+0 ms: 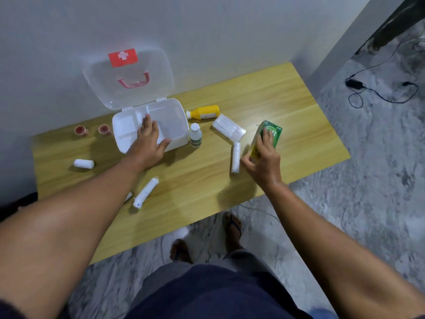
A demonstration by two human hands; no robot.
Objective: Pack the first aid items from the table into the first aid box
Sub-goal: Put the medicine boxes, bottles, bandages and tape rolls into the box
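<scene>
The white first aid box point(177, 125) lies open at the back of the wooden table point(287, 100), its clear lid point(128, 77) leaning on the wall. My left hand point(147, 143) rests flat over the box's front rim, fingers spread, holding nothing. My right hand point(262, 162) grips a green and yellow carton point(273, 132), tilted on the table's right side. Beside it lie a rolled bandage point(236, 157), a pack of cotton buds point(228, 127), a yellow bottle point(203, 112) on its side and a small upright clear bottle point(195, 135).
Two red tape rolls point(81, 130) sit left of the box. A short bandage roll point(84, 163) and a long one point(145, 192) lie near the table's front left. Cables point(368, 88) trail on the grey floor at the right. My feet point(207, 238) stand at the table's front edge.
</scene>
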